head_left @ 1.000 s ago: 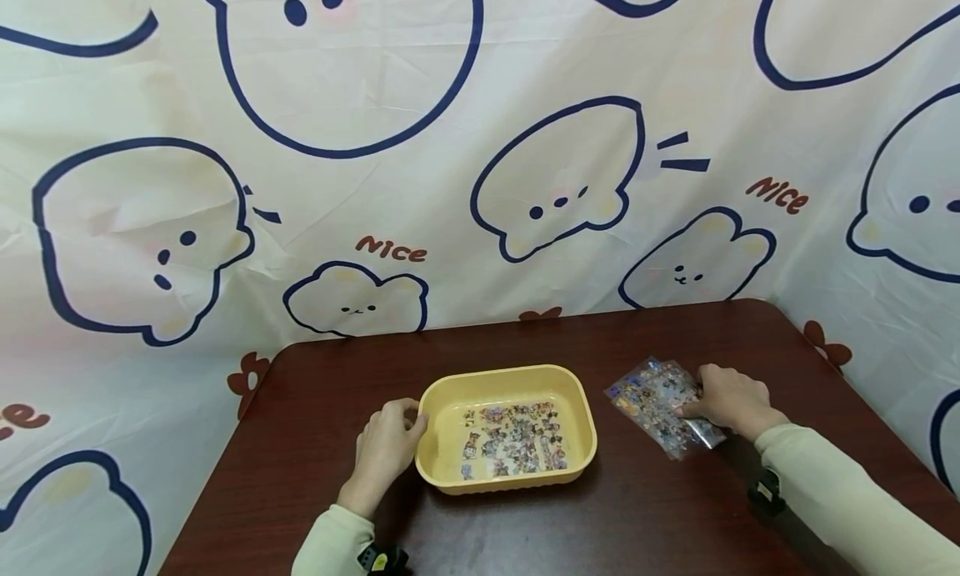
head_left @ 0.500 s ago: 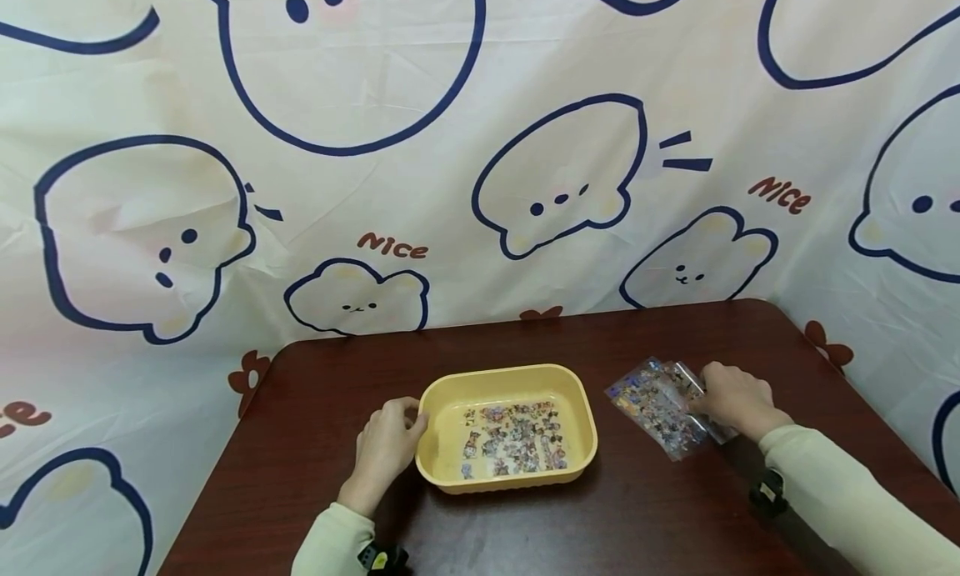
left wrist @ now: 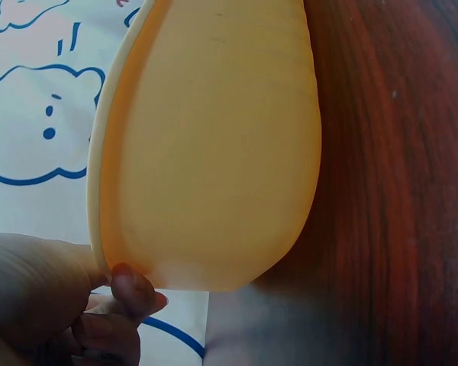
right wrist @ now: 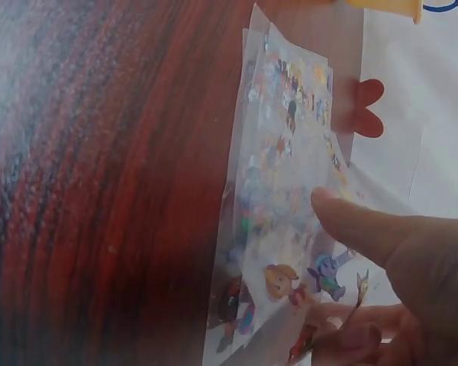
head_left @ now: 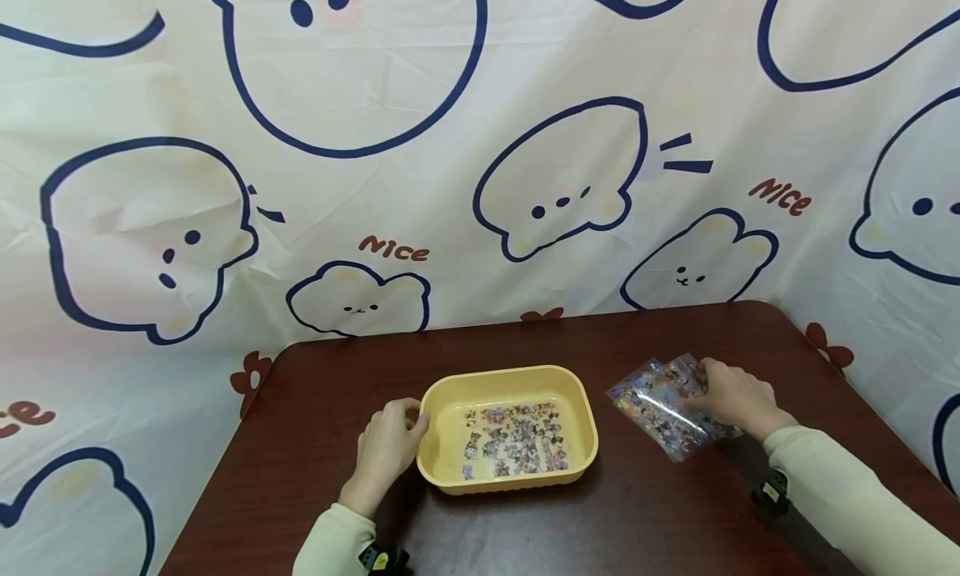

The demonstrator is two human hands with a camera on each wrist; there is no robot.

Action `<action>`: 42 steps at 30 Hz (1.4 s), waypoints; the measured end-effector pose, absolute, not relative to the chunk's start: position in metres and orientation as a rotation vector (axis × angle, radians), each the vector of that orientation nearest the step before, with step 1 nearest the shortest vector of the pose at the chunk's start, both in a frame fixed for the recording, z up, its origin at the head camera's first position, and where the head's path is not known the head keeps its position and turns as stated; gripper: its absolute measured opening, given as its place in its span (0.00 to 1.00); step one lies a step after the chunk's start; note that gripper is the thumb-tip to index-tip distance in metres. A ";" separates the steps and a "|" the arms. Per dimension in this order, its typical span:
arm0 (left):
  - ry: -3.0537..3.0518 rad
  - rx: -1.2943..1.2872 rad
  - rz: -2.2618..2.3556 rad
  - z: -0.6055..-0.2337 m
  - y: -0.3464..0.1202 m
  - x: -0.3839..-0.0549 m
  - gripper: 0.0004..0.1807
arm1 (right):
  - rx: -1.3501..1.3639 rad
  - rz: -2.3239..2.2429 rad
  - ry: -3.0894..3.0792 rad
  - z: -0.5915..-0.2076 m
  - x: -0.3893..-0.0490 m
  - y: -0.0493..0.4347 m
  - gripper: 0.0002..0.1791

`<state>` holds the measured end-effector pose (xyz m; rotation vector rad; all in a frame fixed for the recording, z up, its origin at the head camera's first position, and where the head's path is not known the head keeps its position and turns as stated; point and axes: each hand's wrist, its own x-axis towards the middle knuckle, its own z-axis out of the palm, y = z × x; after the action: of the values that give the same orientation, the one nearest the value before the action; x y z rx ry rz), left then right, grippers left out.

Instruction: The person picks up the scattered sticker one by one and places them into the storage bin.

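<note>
A yellow plastic basin (head_left: 507, 483) stands mid-table, with clear sheets of small cartoon stickers (head_left: 517, 439) lying on its floor. My left hand (head_left: 387, 444) holds the basin's left rim between thumb and fingers. The left wrist view has the basin's outer wall (left wrist: 214, 152) close up, with the thumb and fingertips at its rim. To the right lies a small stack of clear cartoon sticker sheets (head_left: 648, 405). My right hand (head_left: 738, 399) pinches the upper sheet at its right edge. Seen from the right wrist, that sheet (right wrist: 286, 191) bends up, thumb on its face; some fingers are behind it.
Everything sits on a dark red-brown wooden table (head_left: 495, 534). Behind it and along its sides hangs a pale cloth (head_left: 420, 201) with blue cartoon outlines. Dark bare wood lies between the basin and the sticker stack.
My right hand has drawn the upper sticker sheet slightly right and raised its edge; it now bends and catches the light. The left hand and the basin have stayed put.
</note>
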<state>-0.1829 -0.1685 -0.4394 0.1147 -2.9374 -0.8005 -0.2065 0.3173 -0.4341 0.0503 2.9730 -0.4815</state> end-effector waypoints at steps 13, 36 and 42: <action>-2.929 0.110 -0.806 -0.440 -0.169 -0.183 0.13 | 0.067 -0.573 2.947 -0.436 -0.209 0.318 0.23; -2.936 0.116 -0.815 -0.440 -0.169 -0.183 0.13 | -0.101 -0.830 2.970 -0.428 -0.206 0.323 0.13; -2.936 0.114 -0.819 -0.439 -0.169 -0.182 0.13 | -0.127 -0.927 2.933 -0.429 -0.206 0.324 0.13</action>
<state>-0.1823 -0.1689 -0.4391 0.1144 -2.9360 -0.8193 -0.2061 0.3242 -0.4287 -0.1271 2.9325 -0.9267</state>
